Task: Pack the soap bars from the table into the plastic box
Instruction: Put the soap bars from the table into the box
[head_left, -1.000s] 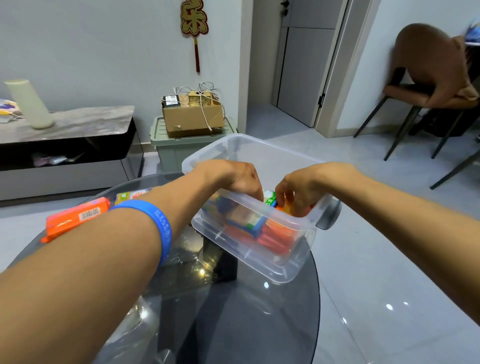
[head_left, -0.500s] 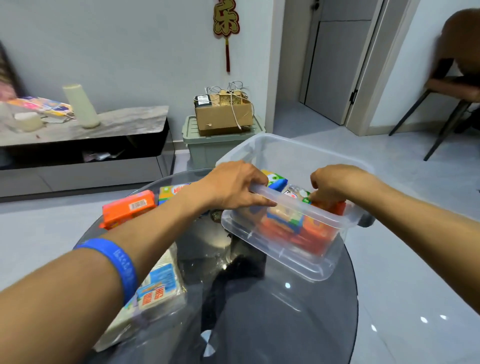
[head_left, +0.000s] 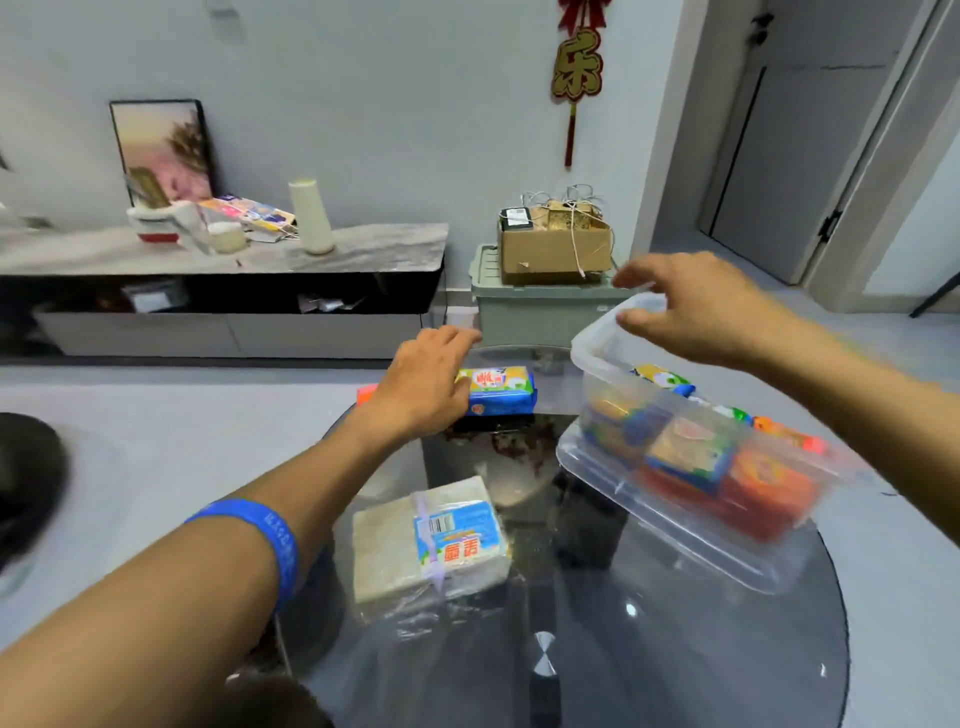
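Note:
The clear plastic box (head_left: 597, 343) stands on the right of the round dark glass table (head_left: 675, 649), holding several wrapped soap bars (head_left: 691, 457) in orange, blue and yellow. My right hand (head_left: 696, 306) hovers open over the box's far left rim. My left hand (head_left: 421, 384) lies over the left end of a yellow-and-blue soap bar (head_left: 501, 389) at the table's far edge; an orange bar (head_left: 365, 393) peeks out behind that hand. A pale wrapped soap block (head_left: 431, 538) lies nearer, left of centre.
Beyond the table stand a green storage bin (head_left: 535, 312) topped by a cardboard box (head_left: 556, 244) and a low dark sideboard (head_left: 223, 260) with a cream vase and clutter. A door is at the far right. A dark round object (head_left: 26, 478) is at the left edge.
Both hands have left the box. My left hand moved left onto the yellow-and-blue bar; my right hand rose above the box rim. The view shifted left.

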